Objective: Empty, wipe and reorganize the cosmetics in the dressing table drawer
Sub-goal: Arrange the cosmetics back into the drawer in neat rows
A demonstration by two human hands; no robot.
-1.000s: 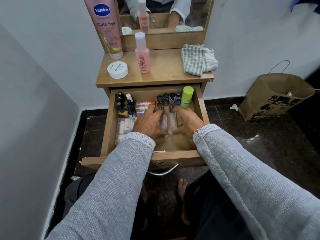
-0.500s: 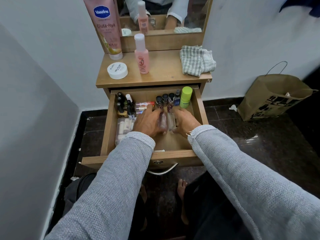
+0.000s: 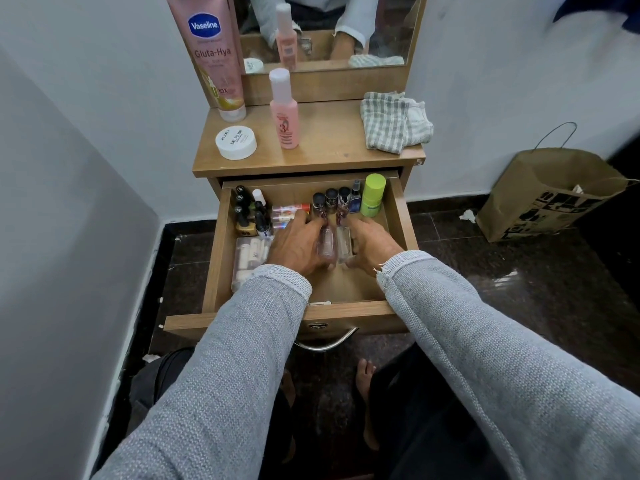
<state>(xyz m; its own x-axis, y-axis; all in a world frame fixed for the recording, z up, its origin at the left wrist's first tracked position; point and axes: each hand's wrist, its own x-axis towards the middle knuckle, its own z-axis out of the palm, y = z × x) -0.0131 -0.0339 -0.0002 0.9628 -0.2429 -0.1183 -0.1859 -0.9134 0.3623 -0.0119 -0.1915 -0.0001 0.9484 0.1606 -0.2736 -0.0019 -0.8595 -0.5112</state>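
A: Drawer (image 3: 398, 216) is standing pulled out, both hands working inside it. The left hand (image 3: 296, 245) is curling round the pinkish glass bottle (image 3: 325, 244); the right hand (image 3: 370, 242) is curling round the clear glass bottle (image 3: 344, 244). The two bottles are lying side by side, touching, mid-drawer.

B: Anything changing against the earlier pictures?

A: Little. A second ago the hands were sitting slightly nearer the drawer front with the same two bottles between them; now they are pressing a touch further back, toward the row of dark-capped bottles (image 3: 331, 199) at the rear wall. The green-capped bottle (image 3: 372, 195), the nail polishes (image 3: 247, 216) and the clear box (image 3: 251, 256) are holding their places.

B: Meaning for the task?

A: I am judging this as the reorganizing stage: items are already standing in rows, and the cloth (image 3: 393, 121) is lying on the table top (image 3: 329, 154), apart from the drawer. The pair looks to be getting lined up with the back row.

B: Fingertips?

A: Partly hidden behind the bottles; the grip looks light, though how firm it is I cannot tell.
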